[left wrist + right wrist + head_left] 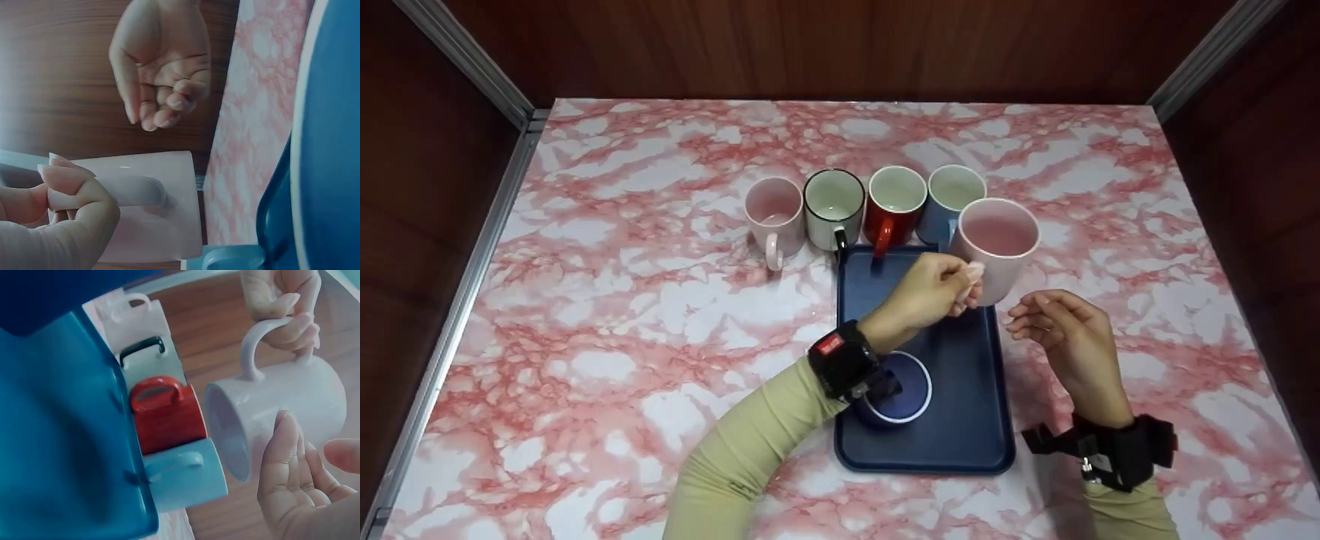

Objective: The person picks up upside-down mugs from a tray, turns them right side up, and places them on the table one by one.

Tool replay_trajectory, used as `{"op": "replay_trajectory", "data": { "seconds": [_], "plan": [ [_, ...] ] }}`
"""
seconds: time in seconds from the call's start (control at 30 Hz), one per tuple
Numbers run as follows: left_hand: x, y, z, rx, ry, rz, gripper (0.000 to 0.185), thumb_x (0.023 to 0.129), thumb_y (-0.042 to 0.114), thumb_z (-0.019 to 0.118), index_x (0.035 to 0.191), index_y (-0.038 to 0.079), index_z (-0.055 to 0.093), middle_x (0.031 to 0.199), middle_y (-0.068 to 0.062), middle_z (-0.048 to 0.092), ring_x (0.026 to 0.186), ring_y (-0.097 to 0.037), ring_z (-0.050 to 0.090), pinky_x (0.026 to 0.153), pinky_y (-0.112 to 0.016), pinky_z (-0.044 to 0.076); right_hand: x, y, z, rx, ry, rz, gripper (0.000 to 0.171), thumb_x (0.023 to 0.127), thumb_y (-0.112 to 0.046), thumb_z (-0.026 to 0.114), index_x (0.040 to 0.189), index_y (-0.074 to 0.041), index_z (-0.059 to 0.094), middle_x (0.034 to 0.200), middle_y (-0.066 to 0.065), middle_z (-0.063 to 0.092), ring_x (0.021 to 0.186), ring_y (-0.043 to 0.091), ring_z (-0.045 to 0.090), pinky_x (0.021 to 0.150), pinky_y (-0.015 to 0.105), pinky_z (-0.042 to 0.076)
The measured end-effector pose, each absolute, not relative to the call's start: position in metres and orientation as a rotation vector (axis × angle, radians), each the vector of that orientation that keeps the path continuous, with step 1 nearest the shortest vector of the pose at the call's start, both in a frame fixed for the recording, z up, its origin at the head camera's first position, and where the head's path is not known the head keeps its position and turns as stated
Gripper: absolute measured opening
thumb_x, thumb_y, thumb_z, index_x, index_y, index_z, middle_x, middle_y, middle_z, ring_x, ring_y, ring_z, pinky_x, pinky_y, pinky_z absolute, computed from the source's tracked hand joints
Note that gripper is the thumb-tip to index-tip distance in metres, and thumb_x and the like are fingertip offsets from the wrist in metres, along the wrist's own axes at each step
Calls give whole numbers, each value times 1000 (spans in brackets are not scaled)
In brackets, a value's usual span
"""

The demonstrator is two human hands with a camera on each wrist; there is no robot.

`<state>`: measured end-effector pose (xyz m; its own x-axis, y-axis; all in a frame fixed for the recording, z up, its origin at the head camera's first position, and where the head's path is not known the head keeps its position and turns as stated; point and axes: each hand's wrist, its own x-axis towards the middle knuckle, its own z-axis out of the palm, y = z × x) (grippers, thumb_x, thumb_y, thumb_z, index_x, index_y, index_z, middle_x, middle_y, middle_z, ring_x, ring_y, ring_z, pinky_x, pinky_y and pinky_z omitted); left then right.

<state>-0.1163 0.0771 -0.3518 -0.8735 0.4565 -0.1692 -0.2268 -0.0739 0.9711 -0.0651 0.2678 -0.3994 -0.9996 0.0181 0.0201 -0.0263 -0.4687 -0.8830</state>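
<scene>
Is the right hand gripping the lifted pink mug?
No: the left hand holds the pink mug by its handle; the right hand is open beside it.

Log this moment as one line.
left hand: grips pink mug by handle, lifted over blue tray | right hand: open beside mug | four mugs in row behind tray

sleeves: long, khaki-beige, on both arms | left wrist strap point(844, 360): black, small red label with white marking | right wrist strap point(1117, 448): black, metal screw fitting | hands: bare, no gloves
</scene>
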Motion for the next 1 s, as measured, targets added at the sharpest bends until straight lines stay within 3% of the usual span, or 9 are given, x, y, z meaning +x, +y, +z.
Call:
{"op": "replay_trajectory", "data": {
  "seconds": [0.3,0.63,1.0],
  "plan": [
    [-133,114,-364,218,1840,1913,28,94,8,49,75,-10,58,60,-3,52,53,-7,51,47,-16,42,-63,283,-404,-128,-1555,2610,16,91,-1,53,90,14,60,79,20,64,68,25,63,62,33,53],
    [-153,146,-377,117,1788,1993,36,94,4,48,57,2,49,56,-4,50,51,-9,49,48,-16,40,-61,291,-411,-213,-1509,2631,15,90,-1,53,89,12,61,78,21,65,67,27,63,62,32,53],
    [-165,171,-381,-57,1957,1809,29,92,4,50,64,-1,55,59,-4,55,53,-12,55,51,-21,49,-61,293,-413,-210,-1497,2643,16,91,0,53,89,13,61,77,21,65,68,26,64,62,33,53]
  ]
}}
